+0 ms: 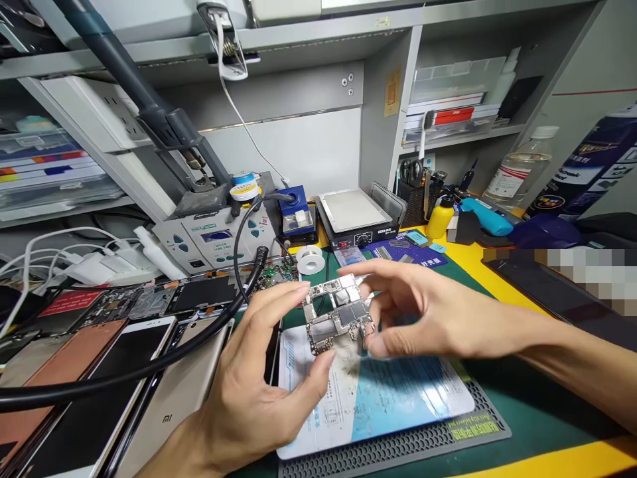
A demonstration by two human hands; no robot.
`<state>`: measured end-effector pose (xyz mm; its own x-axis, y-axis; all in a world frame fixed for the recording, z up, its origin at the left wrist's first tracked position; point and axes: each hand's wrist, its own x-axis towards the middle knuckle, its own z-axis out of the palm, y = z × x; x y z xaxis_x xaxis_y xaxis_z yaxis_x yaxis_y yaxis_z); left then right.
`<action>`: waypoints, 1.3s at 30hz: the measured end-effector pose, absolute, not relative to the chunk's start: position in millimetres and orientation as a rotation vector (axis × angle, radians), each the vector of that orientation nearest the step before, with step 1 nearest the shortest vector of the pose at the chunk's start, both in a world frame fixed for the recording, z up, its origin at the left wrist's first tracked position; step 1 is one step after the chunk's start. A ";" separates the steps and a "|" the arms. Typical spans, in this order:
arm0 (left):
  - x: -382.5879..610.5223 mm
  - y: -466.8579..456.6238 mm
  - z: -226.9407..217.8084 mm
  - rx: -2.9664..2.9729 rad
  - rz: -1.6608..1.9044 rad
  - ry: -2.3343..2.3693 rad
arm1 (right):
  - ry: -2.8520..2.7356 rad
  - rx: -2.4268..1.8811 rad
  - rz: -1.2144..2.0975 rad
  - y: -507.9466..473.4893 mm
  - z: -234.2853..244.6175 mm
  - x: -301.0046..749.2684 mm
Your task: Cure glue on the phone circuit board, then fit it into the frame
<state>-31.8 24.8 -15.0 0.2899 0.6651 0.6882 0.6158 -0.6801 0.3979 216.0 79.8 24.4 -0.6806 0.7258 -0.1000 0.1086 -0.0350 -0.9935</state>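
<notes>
A small phone circuit board (351, 314) with silvery shields and dark chips is held up, tilted, over a work pad. My left hand (269, 372) grips its left side, index fingertip at the upper corner and thumb at the lower edge. At the right edge, my right hand (418, 309) has its thumb and curled fingers against the board; some of its fingertips are hidden behind it. Beneath lies a white and blue printed pad (408, 398), resting on a grey perforated mat (488, 411).
Several phones, such as a gold one (179, 392), lie at the left under a black hose (149, 388). Behind stand a soldering station (213, 242), a solder spool (309, 261) and a hot plate (355, 212). A yellow bottle (440, 218) and a clear liquid bottle (520, 169) are at the right.
</notes>
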 end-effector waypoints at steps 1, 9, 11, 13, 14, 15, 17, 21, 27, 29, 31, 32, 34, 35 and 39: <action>-32.1 24.0 -15.1 2.470 1.365 1.224 | -1.853 -0.889 1.668 77.7 22.4 216.0; -33.2 19.1 -15.1 2.449 1.371 1.202 | -1.991 -0.915 1.442 78.7 13.7 213.1; -33.2 19.3 -14.5 2.451 1.374 1.195 | -2.026 -0.915 1.392 78.4 14.1 213.4; -33.3 19.4 -14.1 2.452 1.365 1.191 | -2.085 -0.915 1.300 76.9 14.4 214.2; -33.4 19.3 -13.9 2.454 1.363 1.187 | -2.117 -0.914 1.248 76.1 14.4 214.6; -33.5 19.0 -13.8 2.458 1.366 1.182 | -2.145 -0.912 1.196 75.3 14.3 215.0; -33.5 18.2 -13.3 2.477 1.372 1.176 | -2.181 -0.896 1.102 74.2 13.8 215.4; -32.4 17.7 -10.9 2.520 1.390 1.140 | -2.193 -0.817 0.955 72.6 11.6 214.4; -31.7 20.2 -7.6 2.611 1.384 1.158 | -2.211 -0.744 0.859 70.5 7.6 212.1; -32.1 21.4 -7.8 2.608 1.400 1.150 | -2.211 -0.746 0.857 69.8 7.4 212.4; -32.7 21.9 -8.6 2.567 1.405 1.135 | -2.214 -0.754 0.857 69.1 8.0 213.1; -33.1 21.8 -8.9 2.546 1.401 1.132 | -2.218 -0.762 0.856 68.8 8.5 213.3; -33.8 20.6 -9.4 2.525 1.394 1.135 | -2.229 -0.789 0.859 68.2 9.7 213.5; -34.0 19.9 -9.5 2.522 1.391 1.140 | -2.231 -0.803 0.867 68.0 10.4 213.3; -33.8 18.2 -8.2 2.535 1.384 1.153 | -2.220 -0.838 0.903 67.4 12.9 212.2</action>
